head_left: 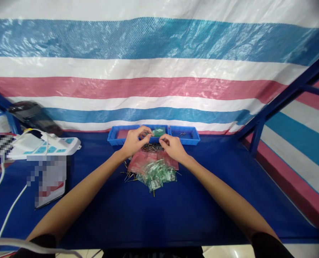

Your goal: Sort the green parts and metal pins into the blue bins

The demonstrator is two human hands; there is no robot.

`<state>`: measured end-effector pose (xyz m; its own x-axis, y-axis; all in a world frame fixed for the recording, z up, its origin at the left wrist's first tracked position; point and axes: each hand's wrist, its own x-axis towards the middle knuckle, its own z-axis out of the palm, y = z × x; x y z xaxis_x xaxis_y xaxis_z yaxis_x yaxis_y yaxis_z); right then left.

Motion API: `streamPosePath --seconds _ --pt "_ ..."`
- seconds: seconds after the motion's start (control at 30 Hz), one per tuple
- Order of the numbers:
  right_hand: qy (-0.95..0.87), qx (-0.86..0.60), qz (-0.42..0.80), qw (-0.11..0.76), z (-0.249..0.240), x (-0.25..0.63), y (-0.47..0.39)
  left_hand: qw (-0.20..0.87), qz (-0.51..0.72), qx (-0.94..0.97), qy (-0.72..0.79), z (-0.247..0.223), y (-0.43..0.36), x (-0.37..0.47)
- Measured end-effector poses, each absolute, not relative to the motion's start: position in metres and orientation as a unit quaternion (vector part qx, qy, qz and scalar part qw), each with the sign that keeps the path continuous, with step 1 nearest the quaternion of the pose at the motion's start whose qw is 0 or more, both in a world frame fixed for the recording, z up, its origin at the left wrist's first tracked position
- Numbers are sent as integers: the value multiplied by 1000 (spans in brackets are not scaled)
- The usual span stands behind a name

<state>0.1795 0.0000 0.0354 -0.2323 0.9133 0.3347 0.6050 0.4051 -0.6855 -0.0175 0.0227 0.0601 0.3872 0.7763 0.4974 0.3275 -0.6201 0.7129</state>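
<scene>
Left hand [134, 141]: held over the near side of the trays, thumb and forefinger brought close as if for a fine pinch; anything between the fingers too small to make out.
Right hand [173, 146]: angled in from the opposite side, just apart from the left, thumb and forefinger curled narrowly; contents of the grip, if any, impossible to make out.
Metal pieces [152, 147]: heaped on the table [197, 215] between both hands, probably for a short reach; slim, rod-like, dark to silvery, with brassy ones straying left.
Red packets [141, 161]: lying just below the heap, likely for easy access; flat, thin, seemingly plastic.
Green packets [159, 170]: piled nearest the body, partly over the red; clear, crinkled, glossy, with slender pale contents.
Left tray [116, 142], middle tray [159, 125], right tray [190, 142]: lined up along the back, perhaps to sort small items; blue, shallow, rectangular, with flat reddish material, green packaging and a few thin rods respectively.
Sheeting [159, 68]: hung behind, striped, shiny, woven-looking.
</scene>
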Motion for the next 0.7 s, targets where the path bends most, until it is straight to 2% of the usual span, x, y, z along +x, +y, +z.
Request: streamPosePath --seconds 0.4,0.7 --pt "-716 -446 244 479 37 179 -2 210 440 819 304 61 24 -17" --pt "-744 -403 244 473 38 176 -5 278 445 787 325 56 23 -15"
